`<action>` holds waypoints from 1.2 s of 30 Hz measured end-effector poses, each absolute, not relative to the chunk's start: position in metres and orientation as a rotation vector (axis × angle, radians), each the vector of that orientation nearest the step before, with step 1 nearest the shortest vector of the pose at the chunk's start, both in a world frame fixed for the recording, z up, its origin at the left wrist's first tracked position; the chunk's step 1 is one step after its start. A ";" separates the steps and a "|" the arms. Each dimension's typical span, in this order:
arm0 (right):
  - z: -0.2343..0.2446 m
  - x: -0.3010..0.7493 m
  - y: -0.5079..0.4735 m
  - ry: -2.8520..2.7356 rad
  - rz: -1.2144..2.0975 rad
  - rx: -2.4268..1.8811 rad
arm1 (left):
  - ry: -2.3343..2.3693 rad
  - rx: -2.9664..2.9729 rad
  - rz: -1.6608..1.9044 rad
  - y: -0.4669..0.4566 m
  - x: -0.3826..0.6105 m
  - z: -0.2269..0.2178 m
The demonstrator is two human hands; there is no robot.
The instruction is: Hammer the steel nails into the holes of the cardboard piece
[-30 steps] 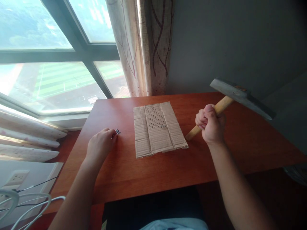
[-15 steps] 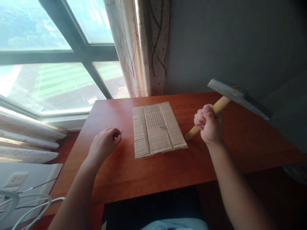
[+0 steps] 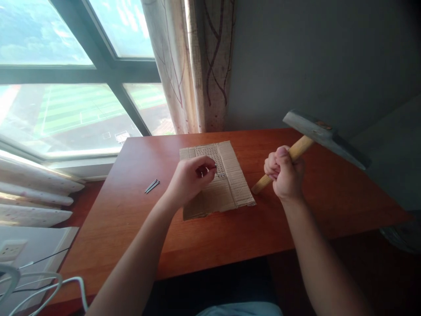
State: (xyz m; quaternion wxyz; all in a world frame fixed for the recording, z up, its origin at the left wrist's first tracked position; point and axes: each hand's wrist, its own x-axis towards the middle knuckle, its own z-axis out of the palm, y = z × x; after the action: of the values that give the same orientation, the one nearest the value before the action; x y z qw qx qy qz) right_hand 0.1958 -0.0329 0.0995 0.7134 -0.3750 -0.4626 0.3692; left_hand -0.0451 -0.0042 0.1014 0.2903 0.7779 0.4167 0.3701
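Observation:
A flat piece of cardboard (image 3: 230, 184) with a grid of small holes lies on the red-brown wooden table (image 3: 138, 219). My left hand (image 3: 190, 177) hovers over the cardboard, fingers pinched on a thin nail (image 3: 213, 167) beside the hole grid. My right hand (image 3: 285, 173) is a fist round the wooden handle of a hammer (image 3: 324, 136), held raised to the right of the cardboard, its grey metal head up and to the right. A few loose nails (image 3: 151, 186) lie on the table to the left.
A large window (image 3: 66, 87) and a patterned curtain (image 3: 197, 66) stand behind the table, with a grey wall to the right. White cables (image 3: 42, 285) and a wall socket (image 3: 8, 250) are at the lower left.
My left hand picked a nail from the pile at the left and carried it right, over the cardboard's hole grid. The hammer hand stayed almost still.

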 end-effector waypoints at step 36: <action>0.100 0.192 -0.030 -1.039 0.784 -0.863 | 1.189 2.120 0.997 -0.005 -0.049 0.086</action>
State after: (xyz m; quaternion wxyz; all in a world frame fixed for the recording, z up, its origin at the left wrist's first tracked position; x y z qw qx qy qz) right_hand 0.1923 -0.0303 0.0999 0.7102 -0.3890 -0.4684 0.3533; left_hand -0.0487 -0.0049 0.0862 0.2545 0.7803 0.4377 0.3672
